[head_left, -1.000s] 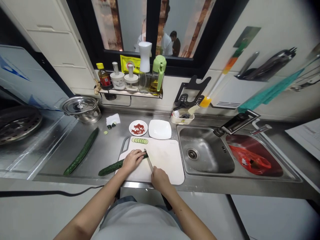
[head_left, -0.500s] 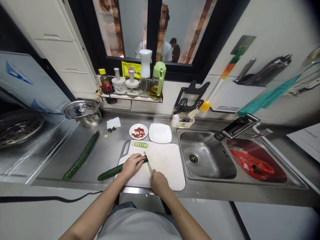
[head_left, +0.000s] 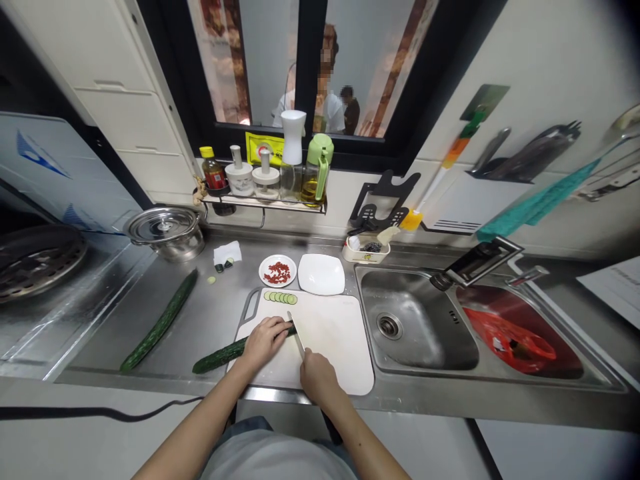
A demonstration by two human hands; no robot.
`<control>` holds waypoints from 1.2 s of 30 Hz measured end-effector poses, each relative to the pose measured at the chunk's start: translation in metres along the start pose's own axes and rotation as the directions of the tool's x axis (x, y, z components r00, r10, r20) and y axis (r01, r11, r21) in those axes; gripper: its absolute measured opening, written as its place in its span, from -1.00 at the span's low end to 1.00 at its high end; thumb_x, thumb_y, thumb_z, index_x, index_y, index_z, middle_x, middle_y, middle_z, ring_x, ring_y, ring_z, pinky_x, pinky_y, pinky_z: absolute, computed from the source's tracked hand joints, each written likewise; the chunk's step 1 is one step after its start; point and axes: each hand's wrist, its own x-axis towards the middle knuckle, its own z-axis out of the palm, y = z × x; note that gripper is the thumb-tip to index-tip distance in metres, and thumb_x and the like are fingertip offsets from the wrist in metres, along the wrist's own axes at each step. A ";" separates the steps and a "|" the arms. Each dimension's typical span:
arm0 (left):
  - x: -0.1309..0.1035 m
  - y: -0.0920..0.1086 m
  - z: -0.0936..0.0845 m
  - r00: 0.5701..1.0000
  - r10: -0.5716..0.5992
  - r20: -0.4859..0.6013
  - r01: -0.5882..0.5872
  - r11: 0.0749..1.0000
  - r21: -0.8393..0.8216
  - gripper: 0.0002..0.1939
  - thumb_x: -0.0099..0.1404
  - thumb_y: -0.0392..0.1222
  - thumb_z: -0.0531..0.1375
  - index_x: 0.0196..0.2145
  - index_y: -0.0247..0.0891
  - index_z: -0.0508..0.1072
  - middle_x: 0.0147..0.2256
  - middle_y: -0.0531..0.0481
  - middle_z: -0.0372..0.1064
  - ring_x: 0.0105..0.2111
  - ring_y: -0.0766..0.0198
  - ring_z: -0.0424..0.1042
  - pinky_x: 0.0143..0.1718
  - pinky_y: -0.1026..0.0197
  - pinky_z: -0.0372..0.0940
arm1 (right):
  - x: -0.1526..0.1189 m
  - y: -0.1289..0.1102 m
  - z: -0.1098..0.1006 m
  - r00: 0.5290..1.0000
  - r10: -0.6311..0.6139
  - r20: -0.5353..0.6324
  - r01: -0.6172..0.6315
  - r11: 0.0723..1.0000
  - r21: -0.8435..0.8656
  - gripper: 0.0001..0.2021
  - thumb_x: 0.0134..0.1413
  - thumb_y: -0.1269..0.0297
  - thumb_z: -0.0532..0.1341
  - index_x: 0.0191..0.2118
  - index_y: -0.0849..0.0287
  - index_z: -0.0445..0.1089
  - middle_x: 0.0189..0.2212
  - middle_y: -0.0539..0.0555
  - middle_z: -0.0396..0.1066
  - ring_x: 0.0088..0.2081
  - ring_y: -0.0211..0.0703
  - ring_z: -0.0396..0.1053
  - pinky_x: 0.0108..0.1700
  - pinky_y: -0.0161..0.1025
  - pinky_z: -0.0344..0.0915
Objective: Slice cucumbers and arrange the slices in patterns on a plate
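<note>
My left hand is closed over a dark green cucumber, whose near-left end juts past the edge of the white cutting board. In my right hand is the handle of a knife. Its blade stands at the cucumber's right end, close to my left fingertips. A short row of overlapping cucumber slices lies at the board's upper left. Behind the board are a round plate of chopped red pieces and a white square plate.
Left on the steel counter lies another cucumber, with a lidded pot behind it. A double sink with a red bag is to the right. Seasoning bottles fill a shelf below the window. A person shows in the glass.
The whole view has shifted slightly, so things appear lower. Both hands, the knife and the cucumber hold nearly the same places on the board.
</note>
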 end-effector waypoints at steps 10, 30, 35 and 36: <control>0.000 0.001 -0.001 1.000 -0.015 0.007 0.015 1.000 0.004 -0.73 0.33 -0.17 0.07 -0.08 -0.07 0.50 -0.13 -0.03 0.42 -0.15 0.23 0.36 -0.13 0.19 0.30 | -0.006 0.003 0.000 1.000 -0.001 0.016 0.001 1.000 -0.003 -0.66 0.22 0.49 -0.09 -0.02 0.34 0.34 -0.16 0.30 0.46 -0.07 -0.01 0.42 -0.13 -0.23 0.25; -0.001 -0.002 0.001 1.000 -0.020 0.005 0.020 1.000 0.005 -0.73 0.33 -0.17 0.08 -0.08 -0.07 0.50 -0.12 -0.03 0.41 -0.14 0.23 0.36 -0.13 0.19 0.29 | 0.000 0.002 0.000 1.000 -0.025 -0.001 0.025 1.000 -0.008 -0.67 0.19 0.49 -0.07 -0.03 0.35 0.34 -0.16 0.30 0.45 -0.08 0.00 0.40 -0.14 -0.23 0.23; -0.001 -0.003 0.001 1.000 -0.004 0.004 0.004 1.000 -0.002 -0.72 0.34 -0.17 0.07 -0.07 -0.08 0.50 -0.13 -0.04 0.41 -0.15 0.23 0.36 -0.12 0.18 0.29 | -0.001 0.002 -0.001 0.999 -0.042 -0.019 0.042 0.999 -0.008 -0.67 0.20 0.49 -0.07 -0.04 0.35 0.35 -0.15 0.30 0.45 -0.07 -0.01 0.40 -0.13 -0.24 0.22; 0.000 -0.003 0.001 1.000 -0.001 0.002 0.001 1.000 0.000 -0.72 0.34 -0.16 0.07 -0.07 -0.09 0.50 -0.13 -0.04 0.41 -0.15 0.23 0.36 -0.12 0.18 0.29 | -0.001 0.002 -0.001 0.999 -0.042 -0.019 0.042 0.999 -0.007 -0.68 0.20 0.49 -0.06 -0.04 0.35 0.35 -0.15 0.30 0.45 -0.07 -0.01 0.40 -0.13 -0.24 0.22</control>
